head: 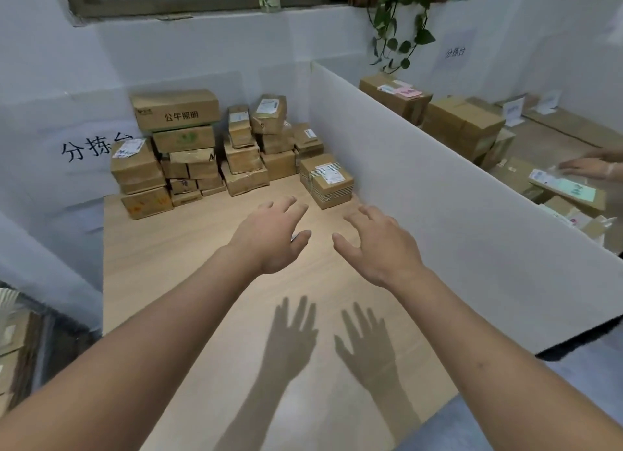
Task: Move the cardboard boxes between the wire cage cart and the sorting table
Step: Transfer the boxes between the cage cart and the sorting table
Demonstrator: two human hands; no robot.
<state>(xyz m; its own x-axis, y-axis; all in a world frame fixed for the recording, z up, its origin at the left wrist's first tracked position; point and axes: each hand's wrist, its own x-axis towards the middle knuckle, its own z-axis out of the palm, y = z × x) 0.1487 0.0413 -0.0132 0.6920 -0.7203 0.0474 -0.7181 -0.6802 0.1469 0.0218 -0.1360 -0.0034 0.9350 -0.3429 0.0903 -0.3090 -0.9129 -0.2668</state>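
The left hand [269,238] and the right hand [377,248] are hovering side by side over the sorting table [188,248], fingers [290,204] spreading loosely and gripping nothing. A tape-banded box [326,180] is sitting just beyond the fingertips. The stacked cardboard boxes [188,154] are standing farther past the left fingers, and a white divider [421,188] is rising just right of the right fingers.

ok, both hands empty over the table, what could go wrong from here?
1. The striped-tape box sits close to the white divider, so the right hand may find little room on that side and knock the divider.
2. The back stacks look uneven, with tilted small boxes on top; pulling a lower one could topple them.
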